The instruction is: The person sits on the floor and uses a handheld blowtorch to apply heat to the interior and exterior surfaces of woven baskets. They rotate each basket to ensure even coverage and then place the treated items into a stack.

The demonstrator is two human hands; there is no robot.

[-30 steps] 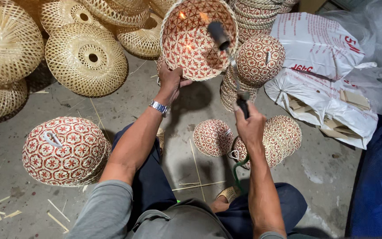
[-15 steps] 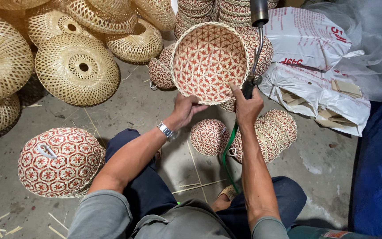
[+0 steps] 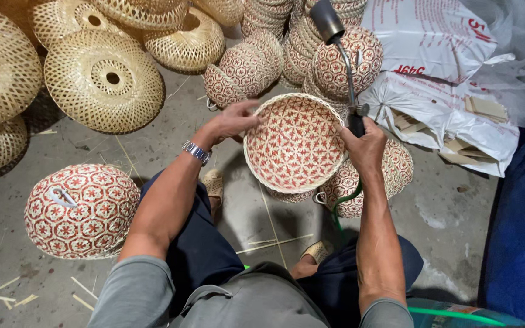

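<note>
While I am looking down from the head camera, the left hand (image 3: 229, 121) is gripping the rim of a red-and-white woven basket (image 3: 294, 143), its fingers (image 3: 247, 108) curling over the upper left edge and pinching the weave. The basket is being held in the air above the lap, tilted so that its open inside is facing up toward me, and it is sitting between the two hands. The right hand (image 3: 364, 146) is closing tight around the dark handle of a gas torch (image 3: 343, 58), fingers pressed together around it, just beside the basket's right rim. The torch's metal neck is rising from the fist and its dark nozzle is pointing up and away from the basket. A green hose (image 3: 344, 203) is trailing down from under that hand. A metal wristwatch (image 3: 197, 152) is showing on the left wrist.

Below the held basket, more red-patterned baskets (image 3: 390, 176) are lying on the concrete floor (image 3: 451, 212), partly hidden by it. A large red-patterned dome (image 3: 80, 209) is resting on the floor to the left, well apart from the hands. Plain straw-coloured woven shades (image 3: 101, 79) are piling up at the top left, and white sacks (image 3: 439, 79) are lying at the top right
</note>
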